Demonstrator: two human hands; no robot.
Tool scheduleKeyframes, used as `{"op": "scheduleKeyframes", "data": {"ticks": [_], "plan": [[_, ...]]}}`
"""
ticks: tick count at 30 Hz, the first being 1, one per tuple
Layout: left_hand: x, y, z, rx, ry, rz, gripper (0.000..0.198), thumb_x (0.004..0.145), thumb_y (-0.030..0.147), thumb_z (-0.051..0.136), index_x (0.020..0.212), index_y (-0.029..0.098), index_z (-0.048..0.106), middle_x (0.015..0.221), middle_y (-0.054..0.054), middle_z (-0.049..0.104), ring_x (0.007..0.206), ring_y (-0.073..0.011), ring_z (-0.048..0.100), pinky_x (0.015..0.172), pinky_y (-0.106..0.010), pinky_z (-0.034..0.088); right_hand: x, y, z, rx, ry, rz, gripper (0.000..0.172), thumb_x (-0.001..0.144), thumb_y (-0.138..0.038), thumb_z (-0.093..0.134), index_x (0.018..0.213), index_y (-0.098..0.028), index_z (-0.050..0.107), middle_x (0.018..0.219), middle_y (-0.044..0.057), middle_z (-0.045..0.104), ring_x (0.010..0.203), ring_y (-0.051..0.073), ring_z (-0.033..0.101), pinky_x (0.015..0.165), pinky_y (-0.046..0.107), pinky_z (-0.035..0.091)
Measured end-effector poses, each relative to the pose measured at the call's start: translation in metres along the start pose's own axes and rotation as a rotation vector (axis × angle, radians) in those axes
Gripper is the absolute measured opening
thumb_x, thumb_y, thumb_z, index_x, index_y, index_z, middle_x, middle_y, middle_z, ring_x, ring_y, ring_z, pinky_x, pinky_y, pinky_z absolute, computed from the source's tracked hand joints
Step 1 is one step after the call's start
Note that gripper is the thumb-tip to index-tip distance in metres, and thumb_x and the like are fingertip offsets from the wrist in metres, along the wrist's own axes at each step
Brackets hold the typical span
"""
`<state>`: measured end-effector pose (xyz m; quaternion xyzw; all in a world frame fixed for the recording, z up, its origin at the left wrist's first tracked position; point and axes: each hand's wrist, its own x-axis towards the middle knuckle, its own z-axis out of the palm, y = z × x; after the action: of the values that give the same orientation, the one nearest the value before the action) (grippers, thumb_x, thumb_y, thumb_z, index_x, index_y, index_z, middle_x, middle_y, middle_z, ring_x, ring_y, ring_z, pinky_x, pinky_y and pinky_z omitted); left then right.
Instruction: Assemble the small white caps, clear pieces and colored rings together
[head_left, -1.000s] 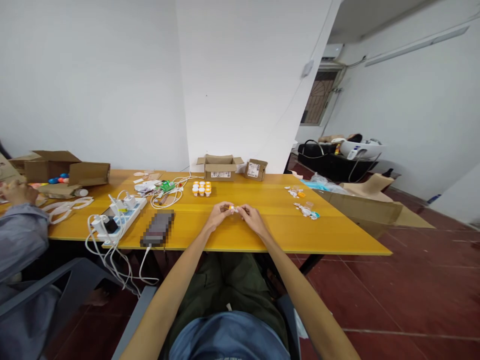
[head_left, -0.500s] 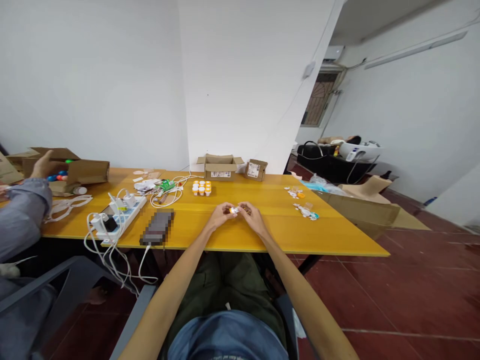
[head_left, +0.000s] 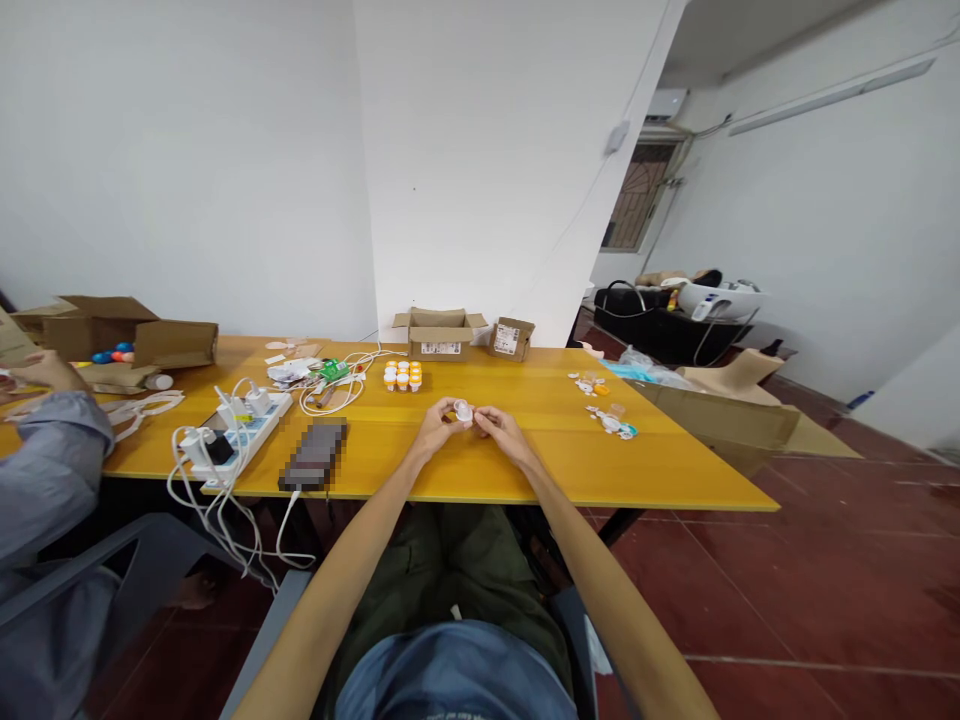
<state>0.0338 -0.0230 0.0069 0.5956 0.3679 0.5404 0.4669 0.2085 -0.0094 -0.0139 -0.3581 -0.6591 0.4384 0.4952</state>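
My left hand [head_left: 437, 427] holds a small clear plastic cup [head_left: 463, 410], its round rim turned upward. My right hand [head_left: 500, 428] is closed in a pinch at the cup's right side; what lies between those fingertips is too small to make out. Both hands are just above the table, a little back from its front edge. Beyond my left hand, small jars with orange and white tops [head_left: 403, 376] stand in a tight block. Right of my hands lie loose white and teal plastic pieces [head_left: 616, 426] and a group of white and orange ones [head_left: 587, 386].
An open cardboard box [head_left: 439, 340] and a smaller box [head_left: 513, 339] stand against the wall. At left are a power strip [head_left: 247, 430] with tangled cables and a phone [head_left: 315, 455]. Another person's arm [head_left: 52, 440] reaches beside an open carton [head_left: 176, 343].
The piece between my hands has turned from an orange-and-white side to a clear, open-looking one. My right fingers have shifted slightly. The other person's hand has moved left, away from the carton.
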Motion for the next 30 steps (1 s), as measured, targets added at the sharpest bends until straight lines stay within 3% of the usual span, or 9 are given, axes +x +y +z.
{"op": "scheduleKeyframes", "data": {"ticks": [8,13,18,30], "plan": [[-0.0019,0.0015,0.0024,-0.025,-0.051,0.015,0.040,0.060,0.030,0.087,0.093,0.021,0.066,0.108,-0.007,0.076,0.106,-0.0246,0.066,0.095,-0.038,0.048,0.0025,-0.0014,-0.0012,0.076,-0.068,0.036,0.047,0.069,-0.059,0.077,0.100,-0.024,0.072,0.103,0.006,0.075,0.092,0.022,0.068,0.076,0.032,0.053],[-0.0022,0.0013,0.0027,0.025,-0.065,0.063,0.036,0.062,0.029,0.085,0.092,0.021,0.066,0.110,-0.007,0.075,0.103,-0.0231,0.066,0.095,-0.037,0.048,0.0028,-0.0011,-0.0022,0.135,-0.030,0.062,0.043,0.065,-0.053,0.082,0.093,-0.023,0.071,0.098,0.006,0.075,0.089,0.021,0.067,0.076,0.031,0.053],[-0.0006,-0.0026,0.0018,0.103,-0.023,0.085,0.033,0.063,0.031,0.084,0.091,0.020,0.068,0.093,-0.002,0.072,0.090,-0.0197,0.065,0.088,-0.033,0.049,0.0019,-0.0004,-0.0022,0.114,0.022,0.075,0.039,0.064,-0.049,0.083,0.090,-0.023,0.069,0.092,0.004,0.074,0.085,0.020,0.067,0.073,0.030,0.053],[-0.0004,-0.0039,0.0014,0.089,-0.062,0.071,0.028,0.061,0.025,0.082,0.087,0.020,0.071,0.087,-0.002,0.072,0.084,-0.0193,0.065,0.084,-0.032,0.050,-0.0001,0.0008,0.0002,0.063,0.040,0.073,0.040,0.065,-0.057,0.079,0.083,-0.022,0.070,0.082,0.004,0.074,0.074,0.019,0.066,0.071,0.032,0.053]]}}
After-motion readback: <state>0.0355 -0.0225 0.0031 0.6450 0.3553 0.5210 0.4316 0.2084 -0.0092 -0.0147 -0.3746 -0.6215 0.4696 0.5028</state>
